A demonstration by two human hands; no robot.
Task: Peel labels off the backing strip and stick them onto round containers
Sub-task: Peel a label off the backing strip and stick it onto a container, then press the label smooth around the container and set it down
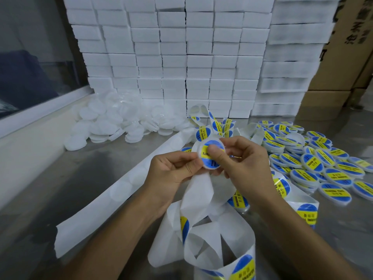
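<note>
Our left hand (171,170) and right hand (240,160) pinch the light, rigid container (210,156) by its rim, thumb pressing its flimsy label (207,153) flat.

A small packing or labelling workshop: a steel tabletop (84,178) carries a wall of stacked white foam boxes (173,57), a heap of unlabelled white round containers (113,122), a spread of labelled containers (314,166), loose label backing strip (113,190), and brown cardboard cartons (347,57) at the right.

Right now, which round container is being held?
The round white container with a blue-and-yellow label, pinched between both hands; the others lie in piles on the table.
</note>
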